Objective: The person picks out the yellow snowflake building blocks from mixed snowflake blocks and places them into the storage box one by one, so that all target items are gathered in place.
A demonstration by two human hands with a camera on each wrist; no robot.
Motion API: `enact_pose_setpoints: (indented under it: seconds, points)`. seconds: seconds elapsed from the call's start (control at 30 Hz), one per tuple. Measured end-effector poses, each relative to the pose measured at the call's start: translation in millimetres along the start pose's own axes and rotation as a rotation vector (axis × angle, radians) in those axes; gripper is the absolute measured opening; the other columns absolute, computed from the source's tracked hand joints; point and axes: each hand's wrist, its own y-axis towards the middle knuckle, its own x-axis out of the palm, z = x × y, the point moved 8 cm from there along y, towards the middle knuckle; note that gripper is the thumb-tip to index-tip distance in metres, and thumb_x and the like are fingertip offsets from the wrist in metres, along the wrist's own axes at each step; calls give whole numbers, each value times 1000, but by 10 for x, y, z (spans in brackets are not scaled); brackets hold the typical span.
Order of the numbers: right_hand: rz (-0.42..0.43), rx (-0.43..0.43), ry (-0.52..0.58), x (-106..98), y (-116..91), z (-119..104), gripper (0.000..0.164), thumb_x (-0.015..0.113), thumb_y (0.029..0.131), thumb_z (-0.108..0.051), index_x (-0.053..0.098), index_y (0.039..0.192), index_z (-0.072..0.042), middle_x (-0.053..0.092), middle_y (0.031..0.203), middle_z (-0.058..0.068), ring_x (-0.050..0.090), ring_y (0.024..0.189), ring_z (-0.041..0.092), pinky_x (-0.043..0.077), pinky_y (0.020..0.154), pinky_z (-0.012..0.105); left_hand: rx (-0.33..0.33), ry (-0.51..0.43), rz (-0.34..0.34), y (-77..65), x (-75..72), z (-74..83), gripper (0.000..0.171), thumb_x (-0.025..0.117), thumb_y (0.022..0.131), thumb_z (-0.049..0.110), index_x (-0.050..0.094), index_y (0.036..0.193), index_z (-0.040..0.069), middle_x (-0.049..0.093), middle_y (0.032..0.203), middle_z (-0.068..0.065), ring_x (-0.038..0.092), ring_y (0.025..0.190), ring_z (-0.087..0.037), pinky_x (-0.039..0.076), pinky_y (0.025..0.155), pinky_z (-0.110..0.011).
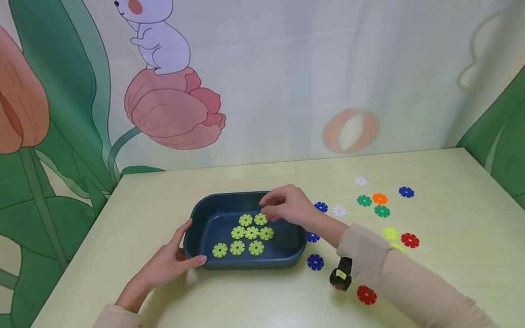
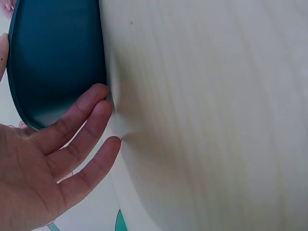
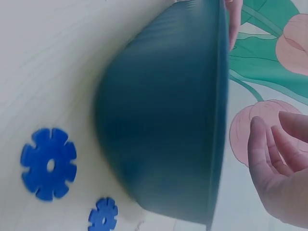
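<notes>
A dark blue rectangular basin (image 1: 246,263) stands on the table with several yellow-green snowflake discs (image 1: 251,233) lying flat inside. My left hand (image 1: 166,262) grips its left end. The thumb lies at the front rim, and the fingers touch the outer wall in the left wrist view. Over the basin's right part hovers my right hand (image 1: 290,205), its fingers loosely bent. In the right wrist view the fingertips are apart, with no disc visible between them. Directly beneath these fingertips in the head view lies one yellow-green disc (image 1: 260,219).
Right of the basin lie several blue discs (image 1: 315,262), white discs (image 1: 339,210), green discs (image 1: 382,211), an orange disc (image 1: 379,198), yellow discs (image 1: 391,233) and red discs (image 1: 410,240). My right forearm passes over that area. A printed curtain (image 1: 275,82) hangs behind the table.
</notes>
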Motion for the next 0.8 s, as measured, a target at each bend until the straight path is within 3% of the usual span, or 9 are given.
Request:
enact_pose_setpoints:
  seconds: [0.2,0.43,0.8]
  points:
    - [-3,-14,-15,-124,-133,-40,18,63,85,-6,65,101,2,66,84,11,63,72,18,51,71,35,1,2,4,8,4,-24,93,68,81,35,6,145,8,63,83,-9,57,71,-17,41,61,-32]
    - [31,10,-60,-316,-320,-49,18,64,85,-7,65,101,0,65,85,12,63,72,19,51,70,33,-3,1,7,0,3,-24,93,68,81,35,6,145,8,63,83,-8,57,71,-17,41,61,-32]
    - [50,27,-110,-605,-639,131,23,63,85,-10,64,105,1,65,87,10,63,77,27,50,71,34,3,12,3,8,6,-17,93,68,81,35,6,145,8,63,75,-7,56,67,-18,40,58,-31]
